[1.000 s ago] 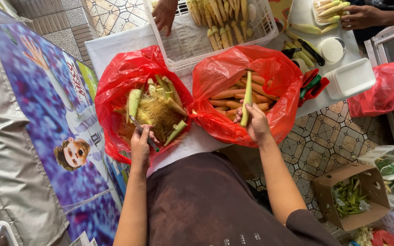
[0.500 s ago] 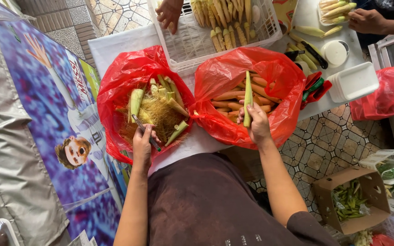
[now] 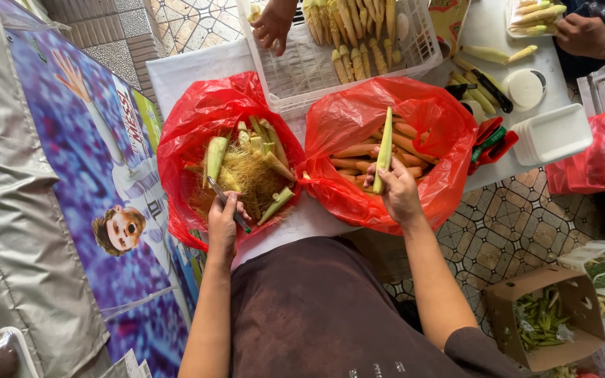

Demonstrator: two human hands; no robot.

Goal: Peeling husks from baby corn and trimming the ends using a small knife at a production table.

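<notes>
The right hand (image 3: 399, 192) is closed around the lower end of a pale green baby corn ear (image 3: 384, 150), holding it upright over the right red bag (image 3: 414, 115), which sits at the near edge of the white table (image 3: 197, 66) and holds a heap of orange-tan peeled ears. The left hand (image 3: 223, 220) grips a small knife (image 3: 227, 203), blade pointing into the left red bag (image 3: 201, 119) beside it, where husks and silk are piled; the two bags probably keep trimmings apart from the cleaned ears. Behind both bags, toward the far edge, stands a white plastic basket (image 3: 302, 73) with rows of peeled ears, and another person's hand (image 3: 272, 26) reaches into it. At the right corner lie a stack of white foam trays (image 3: 553, 133) and loose ears. A cardboard box (image 3: 544, 318) of green husks sits on the tiled floor.
</notes>
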